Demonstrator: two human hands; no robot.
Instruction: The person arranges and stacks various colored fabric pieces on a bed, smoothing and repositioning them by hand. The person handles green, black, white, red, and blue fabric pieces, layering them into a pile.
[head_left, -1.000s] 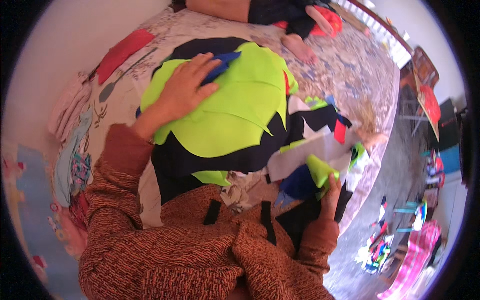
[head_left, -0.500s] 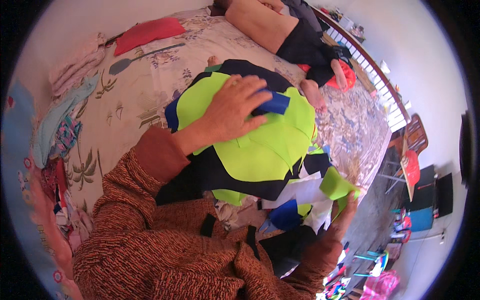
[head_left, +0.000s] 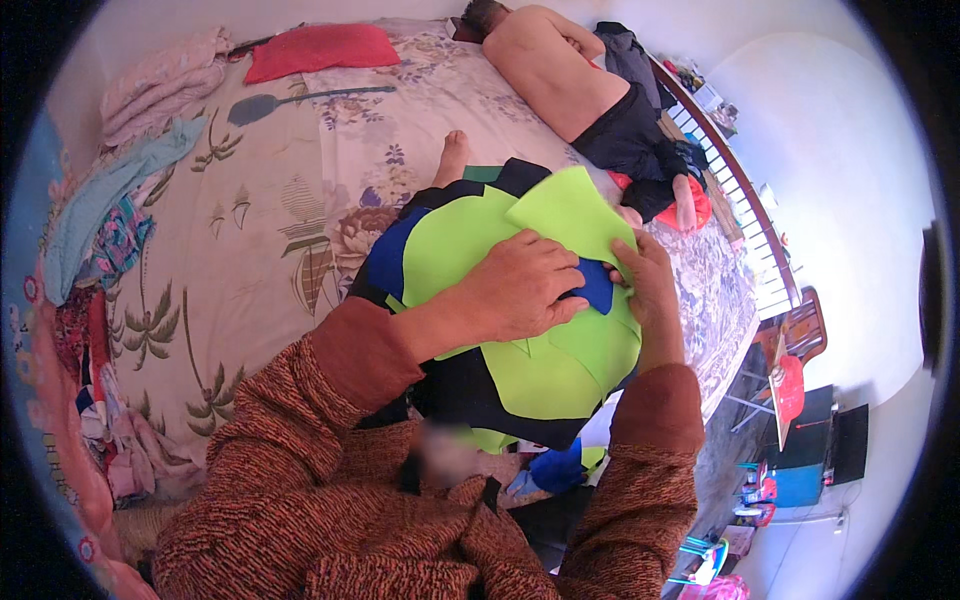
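— What's different from a second ago?

— The right hand [head_left: 648, 285] was down by the lap among the loose scraps; now it is up on the pile, beside the left hand [head_left: 525, 285]. The left one was already resting there, and it stays flat, fingers spread, pressing on the lime-green sheets [head_left: 540, 370].

— And the right?

— Fingers drawn together at the edge of the small blue piece [head_left: 598, 288], which lies between the two hands on top of the green. Whether it truly pinches it I cannot tell. My guess is both hands are now settling that blue piece in place.

— Where does the pile sit?

— On the person's lap, green sheets over black fabric [head_left: 470, 395], at the near edge of the bed. More blue and green scraps [head_left: 556, 468] lie lower down, by the knees.

— Any box or basket for the pieces?

— None that I see. Everything lies loose on the floral bedspread [head_left: 300, 210]. Farther off, a red pillow [head_left: 318, 48], folded pink cloths [head_left: 160, 85], and another person [head_left: 570, 80] lying on their side.
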